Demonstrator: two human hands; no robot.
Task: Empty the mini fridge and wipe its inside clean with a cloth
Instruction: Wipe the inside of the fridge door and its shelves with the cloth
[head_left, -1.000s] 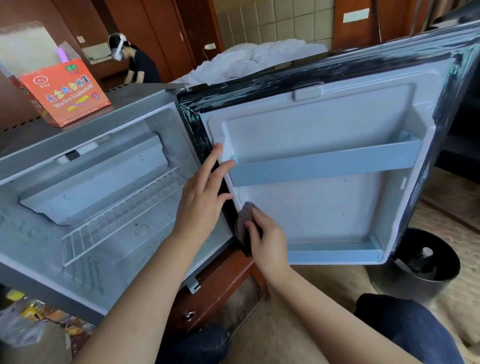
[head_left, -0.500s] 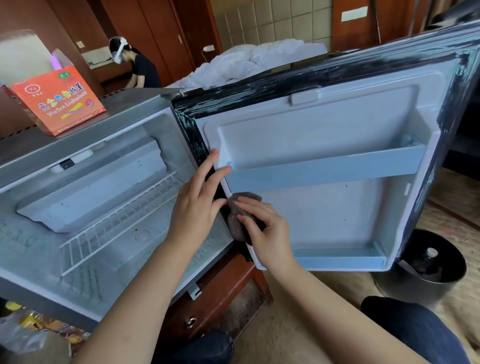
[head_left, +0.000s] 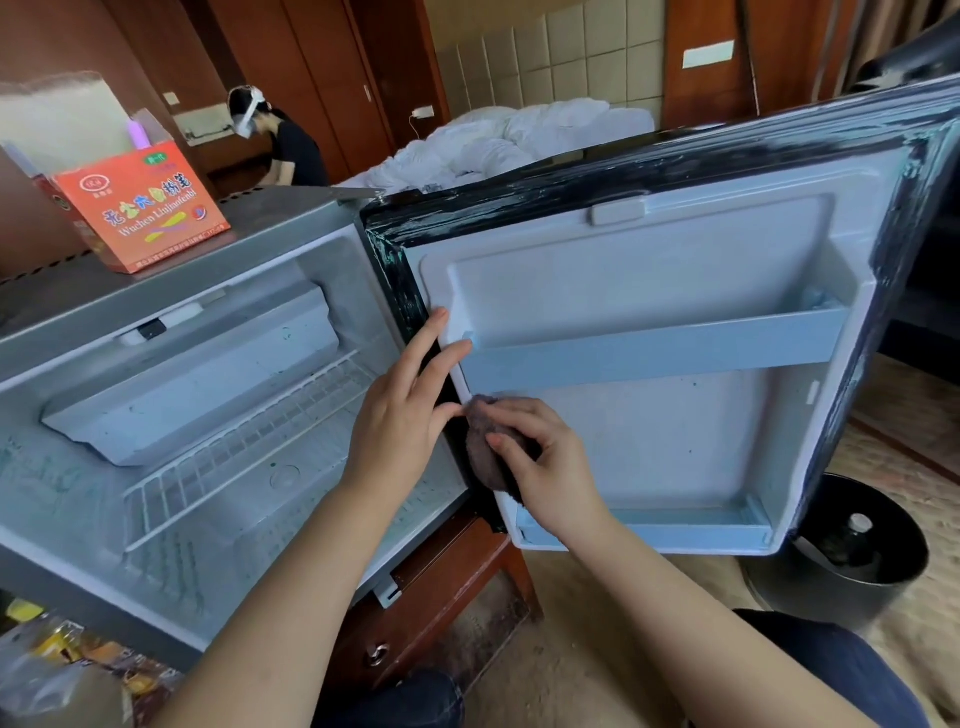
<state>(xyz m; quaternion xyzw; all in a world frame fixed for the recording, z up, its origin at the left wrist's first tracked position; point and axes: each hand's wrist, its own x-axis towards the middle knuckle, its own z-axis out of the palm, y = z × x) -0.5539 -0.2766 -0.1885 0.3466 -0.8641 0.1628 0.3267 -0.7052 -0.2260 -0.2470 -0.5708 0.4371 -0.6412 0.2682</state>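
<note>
The mini fridge (head_left: 171, 525) stands open, its white cavity holding only a wire shelf (head_left: 249, 441) and the freezer box (head_left: 197, 379). The door (head_left: 675, 447) swings out to the right, with a black gasket and a pale blue shelf bar. My left hand (head_left: 410, 410) rests with straight fingers on the door's hinge-side edge. My right hand (head_left: 540, 457) grips a bunched brownish cloth (head_left: 480, 447) against the lower hinge-side edge of the door liner, just under the shelf bar.
An orange carton (head_left: 140, 208) sits on the fridge top. A black bin (head_left: 841, 561) with a bottle stands on the floor under the door's far corner. Packaged snacks (head_left: 57, 654) lie at the lower left. Another person bends over behind, beside a bed.
My right hand has slid the cloth upward along the door's hinge-side edge, from near the bottom rail to just below the shelf bar. My left hand has stayed on the door edge.
</note>
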